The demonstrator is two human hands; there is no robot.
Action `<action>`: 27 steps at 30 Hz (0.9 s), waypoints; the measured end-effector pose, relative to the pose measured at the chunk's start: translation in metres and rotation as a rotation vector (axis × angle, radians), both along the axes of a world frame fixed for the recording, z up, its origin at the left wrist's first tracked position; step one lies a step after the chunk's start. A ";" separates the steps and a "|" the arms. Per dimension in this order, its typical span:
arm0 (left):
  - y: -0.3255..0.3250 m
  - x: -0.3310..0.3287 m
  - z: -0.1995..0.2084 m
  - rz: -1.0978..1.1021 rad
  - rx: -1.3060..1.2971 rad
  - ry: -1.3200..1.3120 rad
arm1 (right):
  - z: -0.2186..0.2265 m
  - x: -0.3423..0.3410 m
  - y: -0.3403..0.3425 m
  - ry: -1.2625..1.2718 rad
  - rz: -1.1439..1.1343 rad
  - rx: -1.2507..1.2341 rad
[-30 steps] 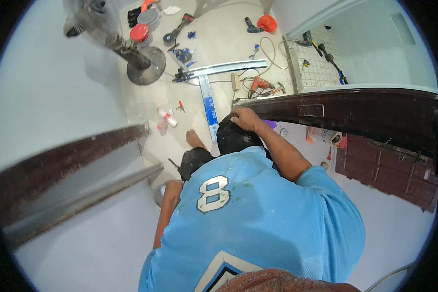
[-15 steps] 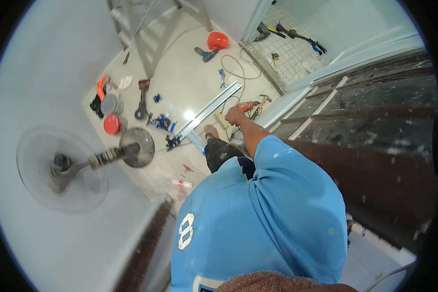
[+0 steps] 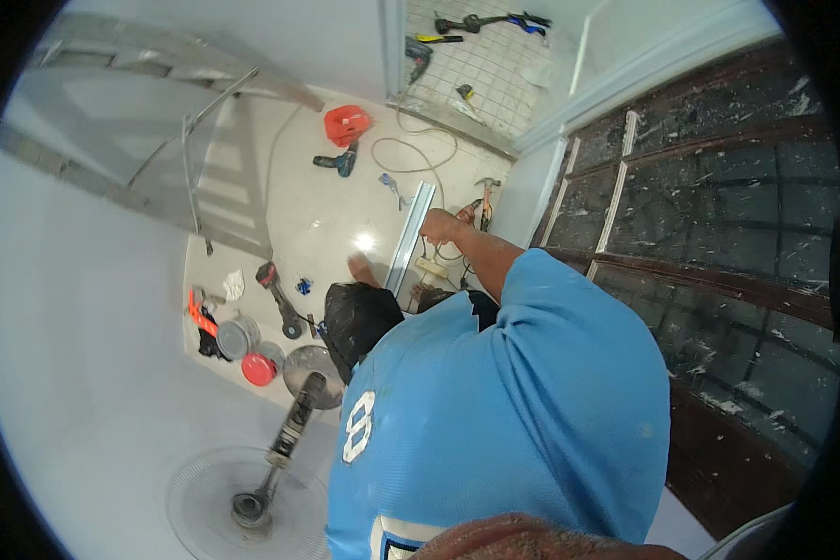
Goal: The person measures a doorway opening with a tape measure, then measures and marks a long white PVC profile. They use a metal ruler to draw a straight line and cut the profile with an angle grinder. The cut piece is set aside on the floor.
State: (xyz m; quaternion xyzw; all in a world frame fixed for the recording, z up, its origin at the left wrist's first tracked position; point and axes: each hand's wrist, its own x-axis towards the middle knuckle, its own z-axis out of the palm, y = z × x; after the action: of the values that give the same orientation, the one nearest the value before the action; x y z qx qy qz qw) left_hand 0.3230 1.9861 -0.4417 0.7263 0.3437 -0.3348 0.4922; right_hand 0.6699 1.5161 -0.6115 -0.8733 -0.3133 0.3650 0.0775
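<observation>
My right hand (image 3: 441, 227) reaches down over the floor with its fingers curled closed. It overlaps the right edge of a long silvery metal channel (image 3: 404, 250); what it holds, if anything, is hidden. A red-orange power drill (image 3: 470, 213) lies just beyond the hand, partly covered by it. Beside the drill is a claw hammer (image 3: 486, 198) with an orange handle. Blue-handled pliers (image 3: 394, 189) lie past the far end of the channel. My left hand is not in view.
A cordless drill (image 3: 339, 161) and a red bag (image 3: 347, 122) lie farther off. At the left stand an angle grinder (image 3: 278, 297), a grey bucket (image 3: 236, 338), a red-lidded tub (image 3: 259, 370), a stand fan (image 3: 294, 425) and a ladder (image 3: 140, 201). A dark panelled door (image 3: 709, 215) rises at the right.
The view has turned, so the ladder and door fill more of it. My right hand is now nearer the metal channel and overlaps its edge. My bent, dark-clothed leg covers more of the floor.
</observation>
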 end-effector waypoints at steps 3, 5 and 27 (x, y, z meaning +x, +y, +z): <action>0.035 0.075 -0.020 -0.157 -0.006 -0.010 | 0.040 0.004 0.007 -0.035 -0.217 -0.039; 0.058 0.142 -0.029 -0.254 -0.051 -0.047 | 0.046 0.000 -0.023 -0.135 -0.092 0.013; -0.161 0.656 -0.003 -0.242 -0.288 0.010 | 0.100 -0.026 -0.152 0.366 -2.116 0.411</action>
State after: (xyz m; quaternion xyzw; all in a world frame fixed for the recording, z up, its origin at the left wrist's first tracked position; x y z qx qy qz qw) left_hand 0.9790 1.8248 -0.4447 0.6824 0.2050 -0.4410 0.5457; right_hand 0.6443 1.3637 -0.5120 -0.6036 0.5571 0.1788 0.5417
